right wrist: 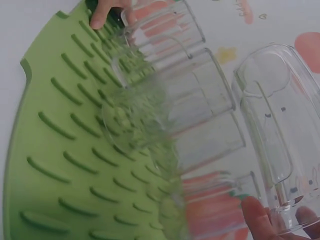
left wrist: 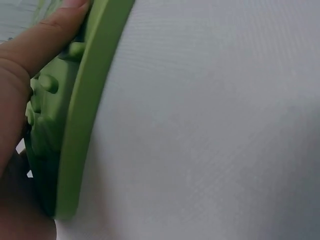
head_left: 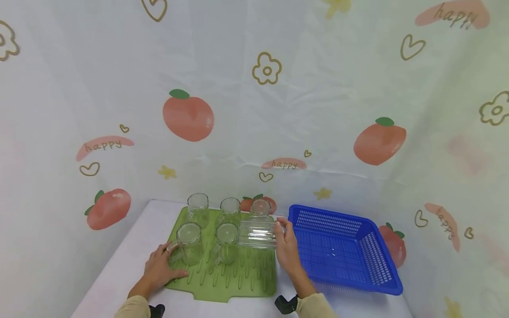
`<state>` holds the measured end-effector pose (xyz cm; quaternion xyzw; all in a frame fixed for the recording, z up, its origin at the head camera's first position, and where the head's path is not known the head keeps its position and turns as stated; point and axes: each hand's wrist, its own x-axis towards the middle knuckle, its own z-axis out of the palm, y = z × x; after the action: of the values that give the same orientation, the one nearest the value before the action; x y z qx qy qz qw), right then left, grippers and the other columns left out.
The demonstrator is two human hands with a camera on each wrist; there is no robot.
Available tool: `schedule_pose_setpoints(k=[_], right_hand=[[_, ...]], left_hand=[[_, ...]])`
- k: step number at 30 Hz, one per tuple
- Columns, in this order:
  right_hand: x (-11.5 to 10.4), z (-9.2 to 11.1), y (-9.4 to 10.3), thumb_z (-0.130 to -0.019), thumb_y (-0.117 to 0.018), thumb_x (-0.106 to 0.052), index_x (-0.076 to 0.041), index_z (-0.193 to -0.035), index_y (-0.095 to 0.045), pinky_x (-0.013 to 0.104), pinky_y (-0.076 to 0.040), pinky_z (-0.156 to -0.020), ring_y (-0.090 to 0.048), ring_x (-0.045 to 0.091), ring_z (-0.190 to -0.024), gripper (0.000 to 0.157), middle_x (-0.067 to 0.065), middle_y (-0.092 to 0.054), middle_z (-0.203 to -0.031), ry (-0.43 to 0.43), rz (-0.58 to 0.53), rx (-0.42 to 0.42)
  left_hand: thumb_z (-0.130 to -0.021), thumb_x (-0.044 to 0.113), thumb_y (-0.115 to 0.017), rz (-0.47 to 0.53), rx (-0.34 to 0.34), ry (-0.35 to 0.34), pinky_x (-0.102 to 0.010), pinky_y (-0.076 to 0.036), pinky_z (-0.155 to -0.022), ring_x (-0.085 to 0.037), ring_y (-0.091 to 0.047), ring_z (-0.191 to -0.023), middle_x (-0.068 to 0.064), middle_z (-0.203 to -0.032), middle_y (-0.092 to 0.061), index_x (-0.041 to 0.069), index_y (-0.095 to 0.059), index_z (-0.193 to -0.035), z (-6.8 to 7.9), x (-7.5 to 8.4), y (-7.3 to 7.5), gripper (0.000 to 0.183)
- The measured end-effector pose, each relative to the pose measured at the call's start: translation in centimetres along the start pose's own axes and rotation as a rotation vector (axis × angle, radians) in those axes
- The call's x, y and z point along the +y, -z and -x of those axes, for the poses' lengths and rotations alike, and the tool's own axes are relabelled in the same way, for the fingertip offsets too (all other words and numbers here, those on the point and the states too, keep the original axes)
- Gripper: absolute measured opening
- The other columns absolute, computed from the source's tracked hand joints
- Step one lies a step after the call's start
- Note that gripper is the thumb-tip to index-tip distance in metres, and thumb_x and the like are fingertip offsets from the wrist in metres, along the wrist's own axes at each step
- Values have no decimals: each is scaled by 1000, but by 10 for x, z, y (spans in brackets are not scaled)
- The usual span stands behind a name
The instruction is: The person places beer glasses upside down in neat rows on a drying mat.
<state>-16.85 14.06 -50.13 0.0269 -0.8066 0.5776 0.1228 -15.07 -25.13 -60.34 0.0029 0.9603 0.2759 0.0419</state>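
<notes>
My right hand (head_left: 287,247) grips a clear glass mug (head_left: 257,235) by its right end, the mug lying on its side in the air over the green drying mat (head_left: 214,289). In the right wrist view the fingertips (right wrist: 256,215) show at the end of this mug. My left hand (head_left: 159,268) rests at the mat's left edge, thumb spread onto the ribbed surface. Its fingers lie beside the handle of the front left mug (head_left: 189,247). Another mug (head_left: 227,248) stands to the right of that one, with several more (head_left: 198,211) in the back row.
A blue plastic basket (head_left: 385,269) with perforated walls sits right of the mat on the white table (head_left: 123,260). Behind rises a white curtain (head_left: 310,115) printed with fruit, hearts and flowers. Upright mugs stand close around the held one.
</notes>
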Motion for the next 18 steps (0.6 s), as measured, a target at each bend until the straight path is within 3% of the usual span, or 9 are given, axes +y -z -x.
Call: schedule_pose_setpoints(k=[5,9,18], right_hand=[[5,2,-5,-112,-39,-32,-6,-141,-49,39,-56,-86,-67,32,-110,41,20,-58,-136,-23,-9,16],[7,5,-6,-112,-35,-34,-7,-143,-47,43,-55,-88,-65,35,-113,43,20,-58,-135,-34,-24,11],[7,12,-11,-113,-34,-28,-3,-145,-44,39,-58,-85,-69,38,-108,41,25,-60,-131,-31,-103,-5]], left_hand=[[-67,52,-92,127,-27,12,-74,-29,-114,-64,-26,-143,-41,-156,-28,-11,-21,-156,-2,4,4,130],[-68,43,-94,205,-25,0,-73,-29,-116,-65,-24,-143,-45,-156,-21,-13,-5,-157,-4,9,9,138],[-68,39,-95,242,40,-62,-79,-26,-111,-66,-19,-142,-43,-158,-16,-2,2,-162,4,23,37,141]])
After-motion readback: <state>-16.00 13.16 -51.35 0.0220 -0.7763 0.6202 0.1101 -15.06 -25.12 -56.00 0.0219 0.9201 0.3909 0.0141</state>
